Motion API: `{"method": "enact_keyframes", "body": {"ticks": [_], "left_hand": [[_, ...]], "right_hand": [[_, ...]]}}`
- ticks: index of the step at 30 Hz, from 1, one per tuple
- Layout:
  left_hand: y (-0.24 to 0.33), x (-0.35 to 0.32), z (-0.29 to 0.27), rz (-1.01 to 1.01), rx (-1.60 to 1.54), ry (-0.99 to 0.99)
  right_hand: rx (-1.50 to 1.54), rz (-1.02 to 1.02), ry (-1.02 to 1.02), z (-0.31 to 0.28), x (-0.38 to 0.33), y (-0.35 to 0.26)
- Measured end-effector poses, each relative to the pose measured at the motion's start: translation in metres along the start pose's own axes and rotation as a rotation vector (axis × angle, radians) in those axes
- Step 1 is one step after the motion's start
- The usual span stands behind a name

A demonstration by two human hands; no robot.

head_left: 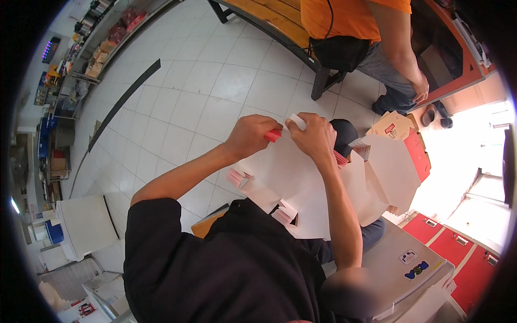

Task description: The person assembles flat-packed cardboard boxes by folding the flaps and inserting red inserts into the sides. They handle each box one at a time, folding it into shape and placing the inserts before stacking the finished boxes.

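A large white cardboard box blank (301, 188) lies across my lap, its cut flaps and red-printed edges showing. My left hand (251, 134) is closed on a red flap (273, 135) at the blank's far left corner. Just to its right, my right hand (315, 134) pinches a white flap (295, 123) at the far edge. Several thin layers show at the near slots (284, 214), so more than one sheet may lie there. Beside my right forearm sit more white cardboard blanks (393, 167), partly overlapping the one on my lap.
Printed tan and red cardboard (396, 126) lies beyond the blanks. A person in an orange shirt (344, 21) stands by a wooden bench (274, 13) ahead. A black strip (126, 102) lies on the tiled floor. A white cabinet (86, 226) stands left, red drawers (452, 245) right.
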State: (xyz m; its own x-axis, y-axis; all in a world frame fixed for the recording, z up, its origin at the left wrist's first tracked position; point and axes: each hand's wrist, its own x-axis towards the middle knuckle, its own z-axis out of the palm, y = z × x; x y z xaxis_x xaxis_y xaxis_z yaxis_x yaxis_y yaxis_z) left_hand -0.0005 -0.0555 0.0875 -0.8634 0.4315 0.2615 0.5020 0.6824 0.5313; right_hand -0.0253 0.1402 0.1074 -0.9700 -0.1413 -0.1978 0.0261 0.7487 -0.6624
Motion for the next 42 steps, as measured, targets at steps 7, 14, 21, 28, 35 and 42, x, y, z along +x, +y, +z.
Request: {"method": "enact_keyframes", "body": {"ticks": [7,14,21,28,35,42], "left_hand": [[-0.007,0.018,-0.017,-0.067,-0.007,-0.253],[-0.026,0.029,-0.011,-0.652,-0.776,-0.303],[-0.005,0.017,-0.003,-0.655,-0.716,-0.209],[-0.015,0.008,-0.001,-0.336,-0.807,-0.147],[0.001,0.015,-0.015,-0.299,-0.875,-0.343],[0.006,0.035,-0.027,-0.705,-1.029,-0.3]], "right_hand": [[0.002,-0.114,0.039,0.002,-0.012,0.006],[0.099,-0.365,0.235,0.009,-0.027,0.02],[0.082,-0.461,0.328,0.012,-0.042,0.02],[0.05,-0.52,0.402,0.008,-0.055,0.014],[0.017,-0.572,0.435,0.006,-0.065,0.013],[0.023,-0.399,0.392,-0.019,-0.033,0.009]]}}
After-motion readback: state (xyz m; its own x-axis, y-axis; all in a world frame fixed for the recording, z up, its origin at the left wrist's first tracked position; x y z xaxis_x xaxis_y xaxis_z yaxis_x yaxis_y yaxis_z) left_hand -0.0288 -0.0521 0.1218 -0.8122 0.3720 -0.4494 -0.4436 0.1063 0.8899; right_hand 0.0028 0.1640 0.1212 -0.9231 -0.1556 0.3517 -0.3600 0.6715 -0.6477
